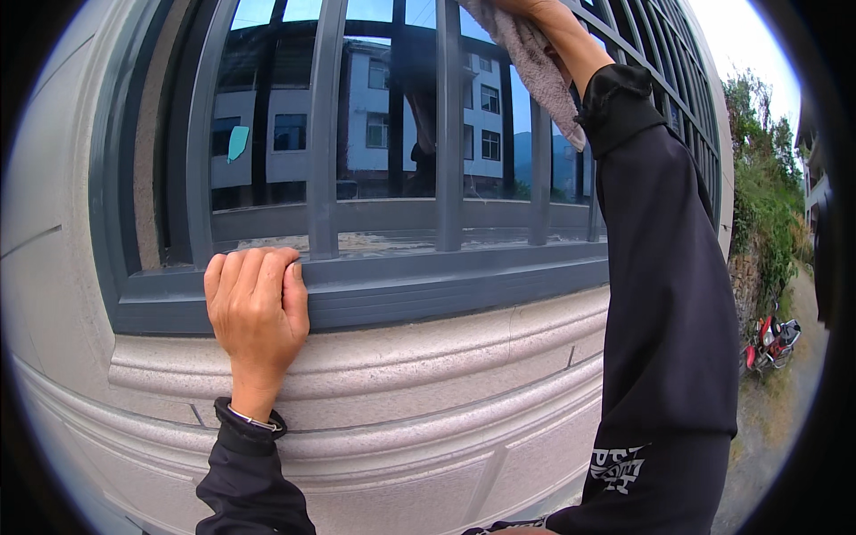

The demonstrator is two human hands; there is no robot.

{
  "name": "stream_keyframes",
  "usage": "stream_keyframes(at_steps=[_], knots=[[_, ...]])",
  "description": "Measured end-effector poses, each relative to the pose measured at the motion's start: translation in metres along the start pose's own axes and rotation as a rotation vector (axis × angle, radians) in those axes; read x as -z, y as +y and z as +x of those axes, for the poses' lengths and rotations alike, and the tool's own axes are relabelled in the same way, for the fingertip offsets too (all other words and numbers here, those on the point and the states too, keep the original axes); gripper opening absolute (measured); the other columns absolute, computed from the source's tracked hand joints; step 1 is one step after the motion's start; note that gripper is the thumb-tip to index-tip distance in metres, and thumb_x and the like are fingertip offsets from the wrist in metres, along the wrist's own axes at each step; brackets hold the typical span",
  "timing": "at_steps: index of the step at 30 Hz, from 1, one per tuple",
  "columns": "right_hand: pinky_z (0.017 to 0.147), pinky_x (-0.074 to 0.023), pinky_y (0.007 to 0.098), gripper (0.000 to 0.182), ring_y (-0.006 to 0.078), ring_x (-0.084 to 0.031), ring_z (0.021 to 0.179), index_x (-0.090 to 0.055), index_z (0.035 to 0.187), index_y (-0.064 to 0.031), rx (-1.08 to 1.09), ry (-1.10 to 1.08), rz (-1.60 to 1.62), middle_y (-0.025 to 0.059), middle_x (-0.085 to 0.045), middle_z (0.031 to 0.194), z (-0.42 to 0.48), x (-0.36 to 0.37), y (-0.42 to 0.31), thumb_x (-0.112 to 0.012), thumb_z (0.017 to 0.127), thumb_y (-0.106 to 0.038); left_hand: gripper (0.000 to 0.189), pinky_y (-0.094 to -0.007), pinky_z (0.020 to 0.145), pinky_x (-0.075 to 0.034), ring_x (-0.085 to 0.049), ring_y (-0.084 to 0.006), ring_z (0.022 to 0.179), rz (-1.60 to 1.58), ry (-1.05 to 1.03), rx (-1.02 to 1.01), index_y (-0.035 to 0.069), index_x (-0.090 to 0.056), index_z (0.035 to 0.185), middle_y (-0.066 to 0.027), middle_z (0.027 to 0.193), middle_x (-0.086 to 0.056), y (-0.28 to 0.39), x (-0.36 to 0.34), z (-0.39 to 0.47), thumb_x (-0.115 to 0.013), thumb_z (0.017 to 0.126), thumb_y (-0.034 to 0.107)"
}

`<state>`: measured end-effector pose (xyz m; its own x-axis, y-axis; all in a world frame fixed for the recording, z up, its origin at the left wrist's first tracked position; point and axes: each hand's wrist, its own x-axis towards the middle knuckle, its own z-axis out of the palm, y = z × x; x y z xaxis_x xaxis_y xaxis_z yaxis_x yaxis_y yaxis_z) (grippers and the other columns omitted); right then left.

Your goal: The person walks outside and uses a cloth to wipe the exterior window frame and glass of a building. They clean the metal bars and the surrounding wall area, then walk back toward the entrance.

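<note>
My left hand (257, 304) is curled over the bottom rail (455, 277) of a grey metal window grille, knuckles up. At the top edge of the view, my right hand (531, 5) is partly cut off, and a greyish-pink cloth (535, 73) hangs from it. The cloth drapes down in front of the grille's upright bars (324, 134). Behind the bars is a dark glass pane (281, 174) reflecting a pale building and sky. A small turquoise patch (237, 143) shows on the pane at left.
Pale stone moulding (401, 348) juts out below the grille, and a stone-clad wall (50, 200) borders it at left. More barred frame (675, 73) runs off to the right. Far right, a red motorcycle (769, 342) stands by a path (802, 294) beneath green shrubs (762, 154).
</note>
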<state>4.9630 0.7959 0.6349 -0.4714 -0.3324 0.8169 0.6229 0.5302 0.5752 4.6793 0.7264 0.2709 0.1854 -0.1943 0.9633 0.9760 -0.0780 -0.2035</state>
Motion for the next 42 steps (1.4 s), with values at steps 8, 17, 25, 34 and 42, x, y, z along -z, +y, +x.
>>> stream_keyframes(at_steps=[8, 17, 25, 34, 42], knots=[[0.081, -0.0542, 0.0427, 0.022, 0.0347, -0.071, 0.092, -0.075, 0.103, -0.0067, -0.223, -0.086, -0.231, 0.0189, -0.074, 0.097, -0.030, 0.030, 0.027, -0.061, 0.088, -0.015, 0.011, -0.0373, 0.092, -0.043, -0.061, -0.0229, 0.084, 0.077, -0.035, 0.023, 0.008, -0.070, 0.089, -0.0060, 0.086, -0.069, -0.007, 0.006, -0.003, -0.060, 0.091, 0.011], [0.103, -0.0461, 0.0415, 0.044, 0.0368, -0.058, 0.122, -0.063, 0.124, -0.0024, 0.216, -0.337, -0.343, 0.0221, -0.064, 0.127, -0.063, 0.034, 0.074, -0.060, 0.081, -0.007, 0.012, -0.0364, 0.089, -0.043, -0.060, -0.0229, 0.082, 0.042, -0.022, -0.042, 0.007, -0.070, 0.089, -0.0063, 0.085, -0.068, -0.004, 0.004, 0.000, -0.058, 0.093, 0.010], [0.109, -0.0463, 0.0348, 0.038, 0.0267, -0.062, 0.119, -0.071, 0.123, -0.0164, -0.059, -0.496, 0.025, 0.0052, -0.070, 0.122, -0.248, 0.039, -0.035, -0.074, 0.086, -0.006, 0.013, -0.0356, 0.087, -0.043, -0.059, -0.0220, 0.080, 0.038, -0.009, -0.004, 0.008, -0.069, 0.088, -0.0043, 0.083, -0.066, 0.001, 0.002, -0.005, -0.058, 0.094, 0.011], [0.108, -0.0460, 0.0368, 0.043, 0.0205, -0.062, 0.115, -0.066, 0.125, -0.0110, -0.444, -0.481, 0.481, 0.0047, -0.067, 0.123, -0.317, 0.061, -0.103, -0.081, 0.084, -0.015, 0.016, -0.0353, 0.088, -0.044, -0.060, -0.0212, 0.081, 0.059, 0.047, -0.020, 0.008, -0.070, 0.089, -0.0045, 0.083, -0.067, -0.005, -0.001, -0.008, -0.058, 0.097, 0.015], [0.085, -0.0574, 0.0371, 0.026, 0.0239, -0.071, 0.098, -0.066, 0.119, -0.0029, -0.178, 0.005, -0.042, 0.0123, -0.074, 0.104, -0.180, 0.074, 0.028, -0.062, 0.094, -0.006, 0.016, -0.0339, 0.085, -0.043, -0.059, -0.0204, 0.079, 0.009, 0.084, -0.032, 0.009, -0.070, 0.088, -0.0036, 0.081, -0.066, 0.010, -0.010, -0.002, -0.057, 0.096, 0.015]])
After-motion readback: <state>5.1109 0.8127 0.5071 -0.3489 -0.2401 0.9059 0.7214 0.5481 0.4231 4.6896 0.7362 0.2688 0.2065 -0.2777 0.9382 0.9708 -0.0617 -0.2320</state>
